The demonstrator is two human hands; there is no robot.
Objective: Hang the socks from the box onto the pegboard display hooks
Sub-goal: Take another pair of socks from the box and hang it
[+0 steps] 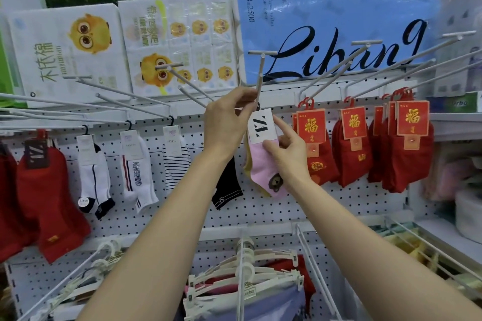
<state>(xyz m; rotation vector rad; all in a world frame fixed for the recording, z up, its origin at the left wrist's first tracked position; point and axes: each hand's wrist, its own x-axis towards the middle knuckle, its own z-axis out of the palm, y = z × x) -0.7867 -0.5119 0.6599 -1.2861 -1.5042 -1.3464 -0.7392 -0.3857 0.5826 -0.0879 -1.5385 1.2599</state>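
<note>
A pink sock pack [263,167] with a white card label hangs by its small hook on a long white display hook [259,78] in the middle of the pegboard [260,206]. My left hand [227,122] pinches the top of the label at the hook. My right hand [284,148] grips the pink sock just under the label, index finger lying along the card's edge. The box is not in view.
White and striped socks [135,164] hang to the left, a black sock [228,185] behind my left forearm, red sock packs [354,148] to the right and far left. Long bare hooks jut toward me on both sides. Hangers with garments [245,284] sit below; tissue packs line the top shelf.
</note>
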